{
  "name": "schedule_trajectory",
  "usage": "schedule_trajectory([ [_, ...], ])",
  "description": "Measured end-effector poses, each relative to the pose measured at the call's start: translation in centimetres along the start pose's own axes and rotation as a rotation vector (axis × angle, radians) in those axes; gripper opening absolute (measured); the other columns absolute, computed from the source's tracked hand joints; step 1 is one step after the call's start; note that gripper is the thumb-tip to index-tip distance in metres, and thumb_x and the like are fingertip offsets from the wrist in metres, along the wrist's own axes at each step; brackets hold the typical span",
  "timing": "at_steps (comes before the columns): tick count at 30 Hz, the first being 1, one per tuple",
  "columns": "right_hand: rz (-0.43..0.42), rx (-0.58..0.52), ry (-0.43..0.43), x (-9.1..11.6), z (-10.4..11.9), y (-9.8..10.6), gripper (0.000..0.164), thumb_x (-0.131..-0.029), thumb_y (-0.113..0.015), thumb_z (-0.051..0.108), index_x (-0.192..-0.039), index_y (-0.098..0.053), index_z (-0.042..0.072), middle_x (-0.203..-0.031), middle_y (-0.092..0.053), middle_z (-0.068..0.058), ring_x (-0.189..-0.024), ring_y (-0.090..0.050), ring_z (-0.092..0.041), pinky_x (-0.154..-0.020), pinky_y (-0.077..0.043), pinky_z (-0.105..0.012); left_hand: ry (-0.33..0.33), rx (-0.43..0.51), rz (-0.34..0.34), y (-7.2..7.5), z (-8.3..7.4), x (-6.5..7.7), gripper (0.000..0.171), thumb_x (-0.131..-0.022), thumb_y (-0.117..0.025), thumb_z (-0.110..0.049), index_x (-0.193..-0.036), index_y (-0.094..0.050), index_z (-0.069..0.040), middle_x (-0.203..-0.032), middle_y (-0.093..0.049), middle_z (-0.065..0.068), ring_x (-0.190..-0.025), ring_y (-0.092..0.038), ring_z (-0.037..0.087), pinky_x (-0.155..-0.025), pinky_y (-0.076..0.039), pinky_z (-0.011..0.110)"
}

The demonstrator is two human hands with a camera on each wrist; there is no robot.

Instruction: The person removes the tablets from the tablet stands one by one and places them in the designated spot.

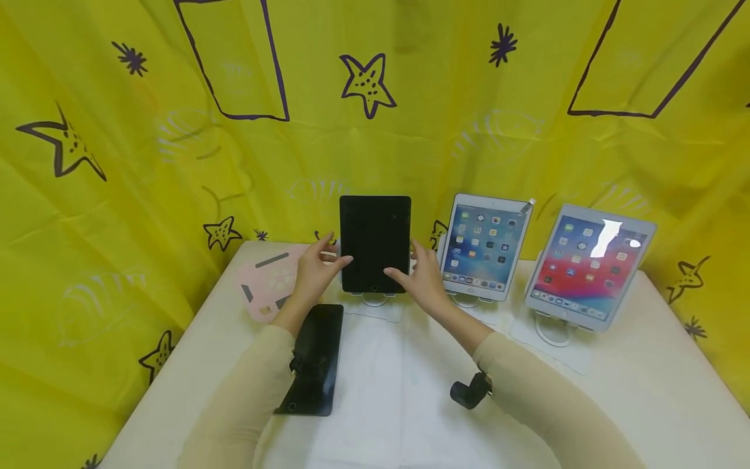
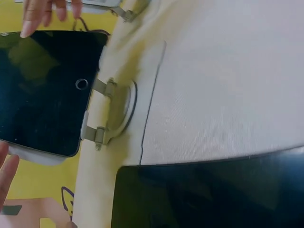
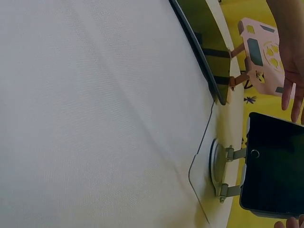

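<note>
Two hands are flanking the black tablet [image 1: 375,234]: our left hand [image 1: 314,270] at its eight o'clock, right hand [image 1: 426,281] at four, fingers parted, unclamped; a stand [image 2: 121,114] is cradling it at our twelve.

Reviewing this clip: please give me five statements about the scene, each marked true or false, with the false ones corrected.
1. The black rectangular tablet between the left hand and the right hand has a dark screen. True.
2. The white-framed tablet with a red-and-blue screen lies flat. False: that tablet leans back on a stand with a round base.
3. In the head view, the pink panel with cut-outs is left of the black tablet between the hands. True.
4. The cloth backdrop is plain blue. False: the backdrop is yellow and patterned.
5. The white-framed tablet with a blue screen is lit. True.
</note>
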State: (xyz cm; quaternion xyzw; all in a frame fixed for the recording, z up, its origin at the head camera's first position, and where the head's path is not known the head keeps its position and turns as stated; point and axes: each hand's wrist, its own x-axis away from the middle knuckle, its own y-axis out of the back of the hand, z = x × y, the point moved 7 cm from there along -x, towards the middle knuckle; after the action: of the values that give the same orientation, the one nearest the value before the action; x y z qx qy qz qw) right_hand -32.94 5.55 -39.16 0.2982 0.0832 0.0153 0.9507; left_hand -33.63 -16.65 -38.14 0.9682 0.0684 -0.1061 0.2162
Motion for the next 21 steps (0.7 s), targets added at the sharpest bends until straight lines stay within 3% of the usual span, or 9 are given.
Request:
schedule_trajectory([
  [10,0.011,-0.047,-0.032,-0.7,0.0,-0.5,0.086,-0.081,-0.075,0.027,-0.149,-0.024,0.011,-0.130,-0.038,-0.023,-0.101,-0.047,-0.030,-0.083,-0.049,-0.039,-0.043,-0.109,0.034,-0.5,-0.1,-0.9,0.064,-0.083,-0.074,-0.022,-0.139,-0.047,-0.008,-0.109,-0.058,0.015,-0.096,-0.062,0.029,-0.081,-0.054,0.040],
  [17,-0.020,-0.098,-0.053,-0.7,-0.2,-0.6,0.089,-0.079,-0.077,0.020,-0.149,-0.023,0.013,-0.127,-0.038,-0.022,-0.100,-0.046,-0.030,-0.081,-0.049,-0.037,-0.122,-0.303,0.082,-1.5,-0.8,-0.4,0.068,-0.084,-0.072,-0.030,-0.141,-0.042,-0.008,-0.112,-0.045,0.013,-0.097,-0.055,0.028,-0.075,-0.045,0.038],
  [21,-0.030,-0.104,-0.024,-0.5,-0.2,-0.7,0.090,-0.078,-0.078,0.019,-0.149,-0.023,0.013,-0.127,-0.038,-0.023,-0.104,-0.048,-0.033,-0.086,-0.049,-0.041,-0.161,-0.286,0.085,-1.6,-0.8,-0.1,0.067,-0.084,-0.072,-0.025,-0.138,-0.039,-0.005,-0.117,-0.044,0.015,-0.098,-0.053,0.029,-0.078,-0.045,0.040],
])
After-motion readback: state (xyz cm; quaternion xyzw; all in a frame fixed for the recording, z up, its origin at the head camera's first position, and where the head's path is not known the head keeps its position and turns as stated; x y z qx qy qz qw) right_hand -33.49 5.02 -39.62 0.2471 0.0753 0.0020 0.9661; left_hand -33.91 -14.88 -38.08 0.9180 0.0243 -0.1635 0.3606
